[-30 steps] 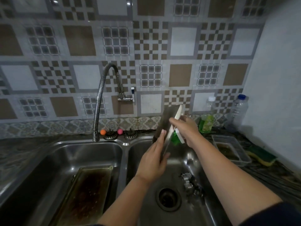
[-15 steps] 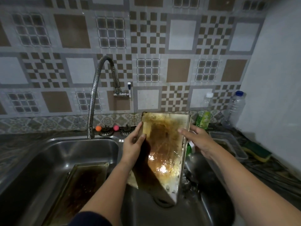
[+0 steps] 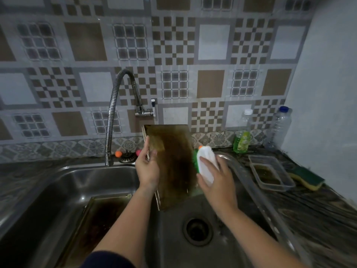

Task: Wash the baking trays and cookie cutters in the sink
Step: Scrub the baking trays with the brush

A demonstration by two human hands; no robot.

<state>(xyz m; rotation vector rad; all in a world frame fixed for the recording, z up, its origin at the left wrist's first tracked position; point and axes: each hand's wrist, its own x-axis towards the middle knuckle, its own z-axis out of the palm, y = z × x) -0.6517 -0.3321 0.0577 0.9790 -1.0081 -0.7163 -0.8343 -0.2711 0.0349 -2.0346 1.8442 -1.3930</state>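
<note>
A greasy brown baking tray (image 3: 174,167) stands nearly upright over the right sink basin (image 3: 173,238). My left hand (image 3: 147,168) grips its left edge, thumb on the dirty face. My right hand (image 3: 214,178) holds a white scrub brush with green bristles (image 3: 204,163) against the tray's right edge. A second dirty tray (image 3: 100,219) lies flat in the left basin. No cookie cutters show in this frame.
A flexible chrome faucet (image 3: 112,117) rises at the back between the basins. On the right counter are a green soap bottle (image 3: 241,140), an empty plastic bottle (image 3: 278,128), a clear plastic container (image 3: 270,175) and a yellow-green sponge (image 3: 307,178). The drain (image 3: 198,229) sits open.
The tray turned from edge-on to face me, then swung back toward the wall. My right hand came round with the brush to the tray's right side.
</note>
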